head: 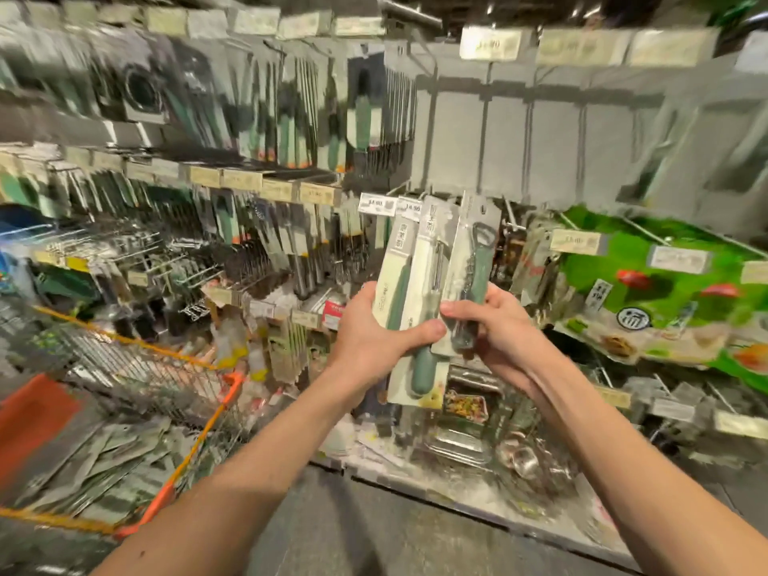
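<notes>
- Ahead, display wall (232, 130): spans the full width, carries rows of carded kitchen tools on hooks, heavily blurred; shows bare grey panels at upper right.
- Shopping cart (137, 380): sits at lower left; wire basket with orange trim, contains flat carded packs.
- Green packs (648, 268): hang right of the hands, well apart from them; printed with red shapes.
- Bottom shelf (469, 484): runs below the hands, holds metal trays and shiny utensils; finer detail too blurred to tell.
- Left hand (374, 338): raised at centre frame before the wall; grasps two carded packs together, thumb pressed across their fronts, fingers curled behind.
- Right hand (498, 326): raised just beside the left; pinches the lower end of a third pack, thumb on the front, fingers behind.
- Leftmost pack (390, 276): stands nearly upright, tilted slightly right, partly under the next.
- Peeler pack (430, 251): lies in the middle of the fan, overlaps the leftmost pack, shows a metal peeler head.
- Bottle opener pack (478, 243): forms the right edge of the fan, touches the peeler pack, shows an opener with pale green handle.
- Green handle (423, 370): protrudes below the left thumb; cannot tell which of the two left packs holds it.
- Price tags (376, 203): sit on the hooks just behind the pack tops.
</notes>
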`<state>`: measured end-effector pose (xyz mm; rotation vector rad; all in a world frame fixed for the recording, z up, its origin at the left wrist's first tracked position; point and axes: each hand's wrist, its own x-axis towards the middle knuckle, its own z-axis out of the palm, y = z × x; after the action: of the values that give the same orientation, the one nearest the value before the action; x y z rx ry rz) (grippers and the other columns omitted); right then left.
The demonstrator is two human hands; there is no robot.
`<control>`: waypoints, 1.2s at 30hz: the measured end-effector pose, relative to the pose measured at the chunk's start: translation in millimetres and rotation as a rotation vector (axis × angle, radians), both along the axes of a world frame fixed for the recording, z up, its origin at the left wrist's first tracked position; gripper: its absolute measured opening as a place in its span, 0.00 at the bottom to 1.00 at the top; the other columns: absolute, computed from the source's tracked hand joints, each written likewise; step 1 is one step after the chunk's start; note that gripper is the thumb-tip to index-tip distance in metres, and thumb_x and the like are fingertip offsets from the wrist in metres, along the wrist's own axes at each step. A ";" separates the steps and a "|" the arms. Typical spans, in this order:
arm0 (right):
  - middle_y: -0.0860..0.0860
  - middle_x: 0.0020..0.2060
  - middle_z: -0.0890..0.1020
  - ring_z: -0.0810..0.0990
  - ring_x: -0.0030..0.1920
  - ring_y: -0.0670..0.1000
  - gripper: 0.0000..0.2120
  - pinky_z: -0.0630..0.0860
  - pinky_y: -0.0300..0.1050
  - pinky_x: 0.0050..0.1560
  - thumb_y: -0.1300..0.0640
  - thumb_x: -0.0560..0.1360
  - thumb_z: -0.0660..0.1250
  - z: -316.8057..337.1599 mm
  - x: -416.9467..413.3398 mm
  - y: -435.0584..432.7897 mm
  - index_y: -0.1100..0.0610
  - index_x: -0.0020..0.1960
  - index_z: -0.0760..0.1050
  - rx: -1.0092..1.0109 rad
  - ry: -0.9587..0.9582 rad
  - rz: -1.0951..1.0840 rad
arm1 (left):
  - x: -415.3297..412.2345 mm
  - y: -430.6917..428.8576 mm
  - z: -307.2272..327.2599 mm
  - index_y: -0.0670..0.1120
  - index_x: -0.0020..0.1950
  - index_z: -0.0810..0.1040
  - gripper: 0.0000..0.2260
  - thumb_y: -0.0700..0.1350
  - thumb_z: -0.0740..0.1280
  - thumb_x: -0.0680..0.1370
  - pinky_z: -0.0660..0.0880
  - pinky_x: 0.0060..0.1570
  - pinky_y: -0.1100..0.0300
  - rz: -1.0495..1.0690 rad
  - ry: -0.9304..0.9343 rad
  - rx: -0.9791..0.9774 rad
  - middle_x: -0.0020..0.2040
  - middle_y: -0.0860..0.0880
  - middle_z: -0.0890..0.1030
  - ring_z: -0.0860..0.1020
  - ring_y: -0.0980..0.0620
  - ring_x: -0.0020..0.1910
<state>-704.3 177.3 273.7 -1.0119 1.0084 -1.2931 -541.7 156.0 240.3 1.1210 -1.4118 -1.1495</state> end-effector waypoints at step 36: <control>0.49 0.39 0.85 0.82 0.33 0.45 0.21 0.75 0.38 0.28 0.67 0.68 0.73 97.0 -43.6 -240.7 0.59 0.59 0.72 -0.237 0.166 -0.142 | -33.0 -323.2 130.6 0.59 0.63 0.72 0.17 0.43 0.70 0.78 0.71 0.67 0.42 0.030 0.107 -0.581 0.62 0.61 0.75 0.74 0.53 0.65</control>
<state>-747.9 -63.4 370.7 -1.2633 1.0865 -1.4898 -574.7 -167.2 370.9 0.6539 -1.5042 -0.6927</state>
